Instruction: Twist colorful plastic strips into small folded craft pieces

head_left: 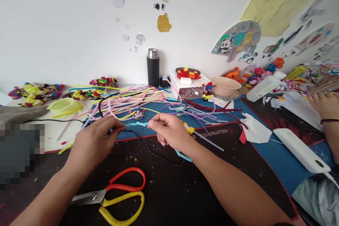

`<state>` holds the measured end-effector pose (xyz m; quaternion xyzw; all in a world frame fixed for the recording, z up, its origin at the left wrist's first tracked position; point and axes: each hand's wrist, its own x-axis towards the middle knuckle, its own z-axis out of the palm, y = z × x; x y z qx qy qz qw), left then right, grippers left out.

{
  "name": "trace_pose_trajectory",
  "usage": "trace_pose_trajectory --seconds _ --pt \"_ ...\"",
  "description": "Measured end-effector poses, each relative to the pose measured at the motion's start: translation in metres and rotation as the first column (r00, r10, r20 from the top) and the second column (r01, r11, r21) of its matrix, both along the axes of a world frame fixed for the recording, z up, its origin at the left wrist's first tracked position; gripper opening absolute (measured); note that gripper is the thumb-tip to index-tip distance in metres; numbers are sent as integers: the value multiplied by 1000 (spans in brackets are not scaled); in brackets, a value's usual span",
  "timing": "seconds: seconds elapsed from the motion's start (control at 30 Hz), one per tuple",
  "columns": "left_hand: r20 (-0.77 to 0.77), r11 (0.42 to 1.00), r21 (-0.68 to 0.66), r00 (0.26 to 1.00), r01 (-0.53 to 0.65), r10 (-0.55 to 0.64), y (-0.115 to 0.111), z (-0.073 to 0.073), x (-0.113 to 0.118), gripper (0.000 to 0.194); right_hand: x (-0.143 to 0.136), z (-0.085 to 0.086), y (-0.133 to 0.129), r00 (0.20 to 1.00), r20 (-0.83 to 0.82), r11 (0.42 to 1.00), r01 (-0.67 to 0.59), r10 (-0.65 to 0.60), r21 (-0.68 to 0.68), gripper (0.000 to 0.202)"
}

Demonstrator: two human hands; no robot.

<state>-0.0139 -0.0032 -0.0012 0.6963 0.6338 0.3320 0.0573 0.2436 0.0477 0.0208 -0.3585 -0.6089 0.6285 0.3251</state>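
Observation:
A light blue pipe cleaner (137, 124) with small bends along it stretches between my two hands, above the dark mat. My left hand (96, 139) pinches one end between thumb and fingertips. Closed around it further along is my right hand (171, 132), and the tail comes out below that wrist. Just beyond my hands a small pipe-cleaner figure head (138, 113) lies by a loose pile of pink, yellow and purple pipe cleaners (124, 103). Scissors (124, 197) with one red and one yellow handle lie nearer to me on the mat.
A black thermos (153, 69) stands against the wall. To its right are a white box (182, 86) and a beige bowl (226, 86). A white power bank (300, 150) lies at the right, near another person's hand (325, 104). Thin black cable (152, 153) crosses the mat.

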Motion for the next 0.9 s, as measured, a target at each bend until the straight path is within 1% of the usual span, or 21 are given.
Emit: trace_pose_trajectory --seconds 0.03,0.07,0.1,0.13,0.17,0.2,0.27,0.33,0.37,0.4,0.43,0.47,0.53,0.6,0.7,0.77,0.83,0.9 --pt "1 998 -33 998 -61 61 1 2 -5 14 1 -1 1 1000 10 1000 4 -4 11 20" --pt "38 991 -64 992 -115 117 2 5 -9 14 2 -1 1 1000 28 1000 10 -11 30 20" --pt "113 984 -94 980 -153 163 2 8 -12 14 2 -2 1 998 54 998 16 -19 57 20" --pt "218 979 -118 957 -167 190 3 11 -14 17 2 -2 1 996 88 995 21 -29 93 20" --pt "339 978 -141 921 -154 194 4 14 -16 20 2 -3 0 991 126 991 25 -43 135 20" --pt "461 980 -151 868 -127 183 5 17 -17 24 2 -4 0 985 162 984 29 -58 179 20" --pt "681 988 -136 718 -71 145 7 21 -16 31 2 -5 -2 975 205 966 31 -85 257 21" --pt "854 995 -93 510 -41 101 8 25 -11 40 1 -6 -3 970 219 944 26 -103 329 22" --pt "913 997 -68 400 -37 77 8 27 -7 45 1 -7 -3 969 222 931 24 -111 364 22" --pt "951 998 -49 305 -34 56 8 28 -4 49 1 -7 -3 966 226 918 23 -122 395 22" --pt "971 999 -40 237 -27 45 8 30 0 51 1 -8 -3 964 232 908 24 -132 418 22" --pt "980 999 -38 196 -22 42 8 32 4 52 0 -9 -2 961 236 902 27 -142 432 22" --pt "983 998 -66 170 9 64 7 34 10 51 -1 -10 -1 959 235 900 41 -157 433 21" --pt "977 987 -134 175 84 118 5 36 17 52 -1 -10 -1 962 219 909 58 -162 414 20" --pt "949 932 -272 230 241 217 0 36 28 53 -3 -9 -4 970 197 928 62 -142 368 20" --pt "930 893 -323 277 312 240 -3 34 35 51 -4 -8 -7 972 202 936 44 -121 348 19" --pt "924 883 -332 303 333 233 -4 30 41 50 -4 -8 -9 970 222 940 15 -95 340 19" --pt "920 886 -329 323 327 222 -4 25 42 50 -5 -8 -11 968 246 946 -27 -56 322 19"
